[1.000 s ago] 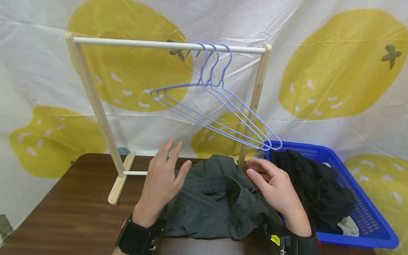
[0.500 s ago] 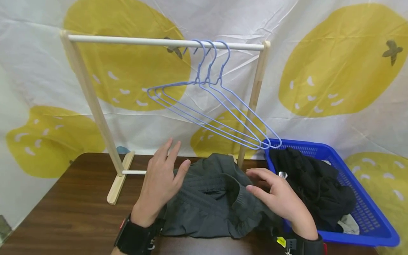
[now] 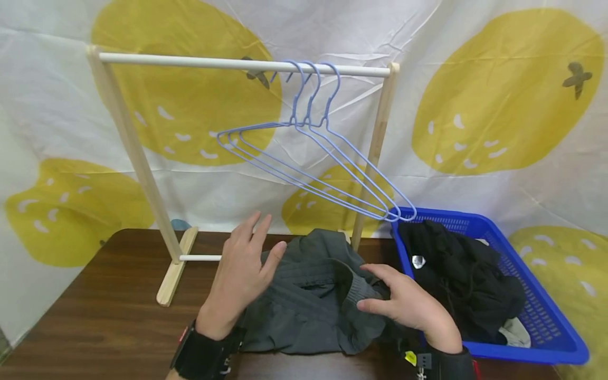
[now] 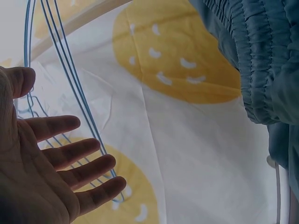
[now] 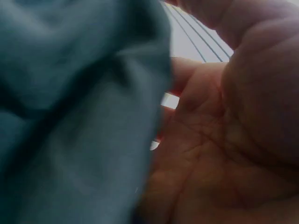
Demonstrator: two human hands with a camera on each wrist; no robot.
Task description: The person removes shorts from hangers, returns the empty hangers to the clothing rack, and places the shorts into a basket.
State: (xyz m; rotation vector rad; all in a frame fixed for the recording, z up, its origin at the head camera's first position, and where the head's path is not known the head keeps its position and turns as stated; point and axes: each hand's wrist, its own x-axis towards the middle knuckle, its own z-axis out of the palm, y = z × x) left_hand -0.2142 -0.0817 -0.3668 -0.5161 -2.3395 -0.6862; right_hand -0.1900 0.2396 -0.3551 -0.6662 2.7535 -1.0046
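Note:
A dark grey garment with a gathered elastic waistband [image 3: 328,295] lies heaped on the table below the rack. My left hand [image 3: 242,277] hovers at its left side with fingers spread; in the left wrist view the palm [image 4: 42,163] holds nothing. At the garment's right side is my right hand [image 3: 406,303], its thumb and forefinger apart beside the waistband. Grey cloth [image 5: 84,112] fills the left of the right wrist view, close to the right palm [image 5: 196,154]; some of its fingers are hidden behind the cloth.
A wooden rack with a white bar [image 3: 190,61] stands behind the garment. Three blue wire hangers [image 3: 328,158] hang from it, their corners reaching toward a blue basket [image 3: 553,316]. Black clothing [image 3: 456,279] and a pale cloth [image 3: 515,333] fill the basket. The brown table [image 3: 104,316] extends left.
My right hand has moved left and down toward the waistband, with thumb and forefinger spreading wider. The left hand has stayed nearly still. The head view has shifted slightly.

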